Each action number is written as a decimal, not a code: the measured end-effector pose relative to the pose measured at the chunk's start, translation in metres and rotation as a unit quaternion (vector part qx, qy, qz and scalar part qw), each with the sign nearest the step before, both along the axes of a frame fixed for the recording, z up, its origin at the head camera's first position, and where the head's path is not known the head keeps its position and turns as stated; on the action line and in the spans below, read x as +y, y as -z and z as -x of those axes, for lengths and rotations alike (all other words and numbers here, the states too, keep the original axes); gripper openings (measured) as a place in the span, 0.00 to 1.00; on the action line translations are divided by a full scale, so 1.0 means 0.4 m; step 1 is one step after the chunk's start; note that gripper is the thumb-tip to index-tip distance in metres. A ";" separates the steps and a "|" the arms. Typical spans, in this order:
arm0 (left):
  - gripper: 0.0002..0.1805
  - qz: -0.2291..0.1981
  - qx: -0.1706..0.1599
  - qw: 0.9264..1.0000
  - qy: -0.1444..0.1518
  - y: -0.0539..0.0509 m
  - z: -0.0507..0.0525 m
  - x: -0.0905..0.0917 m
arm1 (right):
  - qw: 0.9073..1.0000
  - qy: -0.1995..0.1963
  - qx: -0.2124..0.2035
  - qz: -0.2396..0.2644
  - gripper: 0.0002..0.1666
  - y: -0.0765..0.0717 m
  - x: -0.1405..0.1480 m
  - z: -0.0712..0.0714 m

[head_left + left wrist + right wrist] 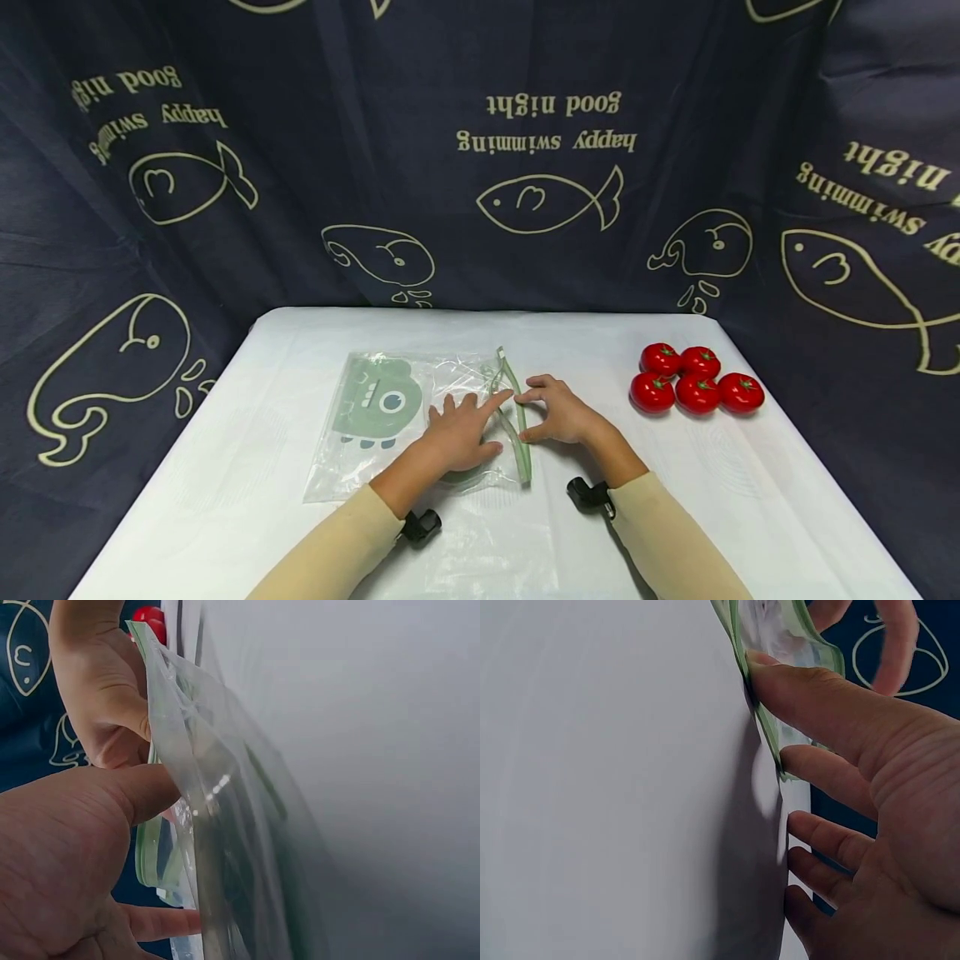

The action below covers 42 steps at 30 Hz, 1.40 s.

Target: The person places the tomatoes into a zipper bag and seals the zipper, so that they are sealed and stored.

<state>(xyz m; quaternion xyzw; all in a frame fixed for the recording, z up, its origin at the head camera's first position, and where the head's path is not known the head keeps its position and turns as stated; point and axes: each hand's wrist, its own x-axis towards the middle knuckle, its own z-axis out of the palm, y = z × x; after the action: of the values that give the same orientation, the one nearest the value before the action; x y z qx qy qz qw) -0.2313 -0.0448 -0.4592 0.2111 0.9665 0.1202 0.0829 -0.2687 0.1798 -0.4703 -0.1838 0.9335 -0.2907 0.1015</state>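
Clear bag (375,392) under left hand (456,435), fingers extended; green strip (522,462) between hands, touched by right hand (564,412), thumb and forefinger apart. I'd advise steady bag, light touch.

Five red tomatoes (698,394), white-covered table (225,467), dark fish-print curtain (405,142)

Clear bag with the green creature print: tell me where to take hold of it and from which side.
Probably best by the outer green strip along its right edge, pinched from the right. The clear bag lies nearly flat, with the print spread out at the left, while that strip bows outward at the mouth, offering a narrow edge to pinch.
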 end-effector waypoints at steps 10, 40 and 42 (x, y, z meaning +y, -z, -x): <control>0.37 -0.004 -0.004 0.998 -0.063 0.001 -0.001 0.033 | 1.000 -0.004 0.004 0.004 0.40 0.001 0.000 -0.003; 0.69 0.039 -0.031 0.984 -0.171 0.002 -0.031 0.109 | 1.000 0.007 -0.004 0.006 0.41 0.001 0.001 0.000; 0.73 0.031 -0.029 0.984 -0.174 0.002 -0.033 0.106 | 1.000 0.006 -0.004 0.005 0.41 0.000 0.001 0.001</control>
<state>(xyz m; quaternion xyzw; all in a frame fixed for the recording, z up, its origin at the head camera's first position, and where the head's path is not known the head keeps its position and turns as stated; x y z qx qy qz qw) -0.2183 -0.0023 -0.4602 0.0331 0.9889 0.1093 0.0952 -0.2689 0.1802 -0.4703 -0.1770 0.9328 -0.2965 0.1029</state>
